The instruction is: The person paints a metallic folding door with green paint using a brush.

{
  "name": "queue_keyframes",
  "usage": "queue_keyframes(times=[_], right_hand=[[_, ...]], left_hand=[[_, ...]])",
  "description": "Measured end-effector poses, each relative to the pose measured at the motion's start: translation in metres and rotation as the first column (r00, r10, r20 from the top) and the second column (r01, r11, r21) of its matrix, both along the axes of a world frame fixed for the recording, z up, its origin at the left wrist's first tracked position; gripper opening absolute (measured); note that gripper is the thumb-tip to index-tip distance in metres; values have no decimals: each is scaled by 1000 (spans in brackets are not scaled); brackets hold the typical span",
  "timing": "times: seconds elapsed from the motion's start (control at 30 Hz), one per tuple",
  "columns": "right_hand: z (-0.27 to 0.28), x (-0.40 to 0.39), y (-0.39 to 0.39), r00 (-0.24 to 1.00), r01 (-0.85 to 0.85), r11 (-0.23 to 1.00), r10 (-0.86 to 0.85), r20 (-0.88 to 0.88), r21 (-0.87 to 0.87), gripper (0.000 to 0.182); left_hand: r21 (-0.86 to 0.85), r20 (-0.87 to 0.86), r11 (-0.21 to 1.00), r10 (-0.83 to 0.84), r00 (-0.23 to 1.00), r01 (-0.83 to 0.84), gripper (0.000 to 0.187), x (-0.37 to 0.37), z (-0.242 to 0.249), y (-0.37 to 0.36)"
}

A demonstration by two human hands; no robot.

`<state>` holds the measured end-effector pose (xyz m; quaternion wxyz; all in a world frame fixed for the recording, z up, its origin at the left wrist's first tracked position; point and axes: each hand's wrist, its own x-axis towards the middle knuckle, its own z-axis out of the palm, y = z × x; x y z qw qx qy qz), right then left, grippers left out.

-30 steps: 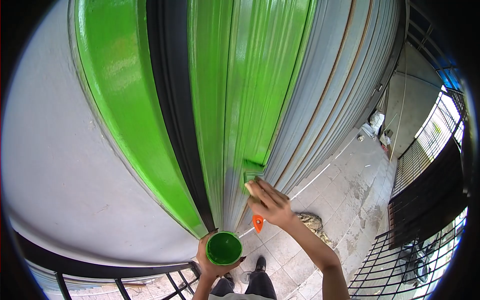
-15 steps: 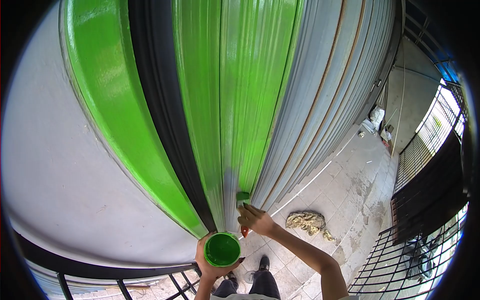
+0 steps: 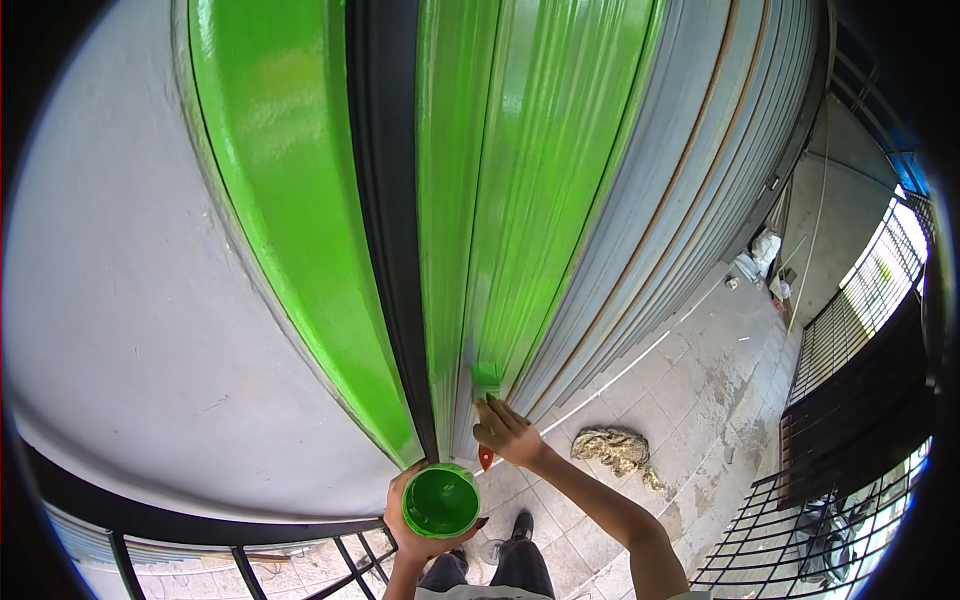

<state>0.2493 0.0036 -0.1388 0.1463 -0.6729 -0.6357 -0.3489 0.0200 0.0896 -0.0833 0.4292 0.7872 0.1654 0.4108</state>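
My left hand [image 3: 404, 512] is wrapped round a tub of green paint [image 3: 441, 500], its open top facing up at me. In my right hand [image 3: 508, 434] is a paintbrush [image 3: 486, 380] with a red handle end that shows below my fingers. Its green-coated bristles press against the lower part of a ribbed metal shutter panel [image 3: 540, 180]. Most of that panel is wet-looking green, while grey shows low down beside the brush. My right fingers are closed around the brush handle.
To the right stand unpainted grey folds [image 3: 690, 170] of the shutter. A black strip [image 3: 385, 200] and green frame [image 3: 280, 150] lie left, beside a pale wall [image 3: 110, 280]. A crumpled patterned cloth [image 3: 612, 450] rests on the tiled floor; black grilles [image 3: 760, 540] border it.
The brush has moved slightly up along the panel, with my right hand following. The view has shifted, so the shutter appears further right. Both grips stay the same.
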Motion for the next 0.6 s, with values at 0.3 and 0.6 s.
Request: queue_keyframes(times=[0.3, 0.6], right_hand=[[106, 11, 15, 998, -46, 984, 38, 51, 171, 17], [114, 7, 31, 963, 55, 977, -107, 246, 208, 17]], left_hand=[[-39, 36, 999, -13, 999, 14, 89, 0, 10, -1], [-41, 19, 999, -10, 1000, 10, 88, -1, 12, -2]])
